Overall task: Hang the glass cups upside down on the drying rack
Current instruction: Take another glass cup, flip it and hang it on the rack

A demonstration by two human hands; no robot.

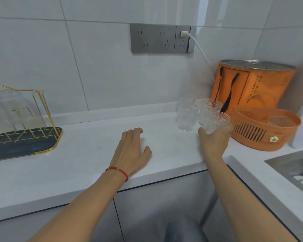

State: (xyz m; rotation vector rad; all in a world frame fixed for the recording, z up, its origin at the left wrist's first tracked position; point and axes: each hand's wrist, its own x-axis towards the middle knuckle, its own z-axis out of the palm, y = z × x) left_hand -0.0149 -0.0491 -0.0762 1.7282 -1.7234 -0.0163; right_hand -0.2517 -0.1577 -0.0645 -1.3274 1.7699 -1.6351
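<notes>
A gold wire drying rack (40,109) on a dark blue tray (24,145) stands at the left of the white counter, with a clear glass cup (9,103) hanging upside down on it. At the right, my right hand (214,142) grips a ribbed glass cup (216,122) from below. Behind it stands another ribbed cup (210,106), and a taller clear glass (185,116) stands to their left. My left hand (131,151) rests flat on the counter in the middle, fingers apart, holding nothing.
An orange slotted basket (262,128) sits right of the cups, an orange bag (248,84) with a metal lid behind it. Grey wall sockets (161,39) carry a white plug and cord. A sink (297,166) lies at the far right.
</notes>
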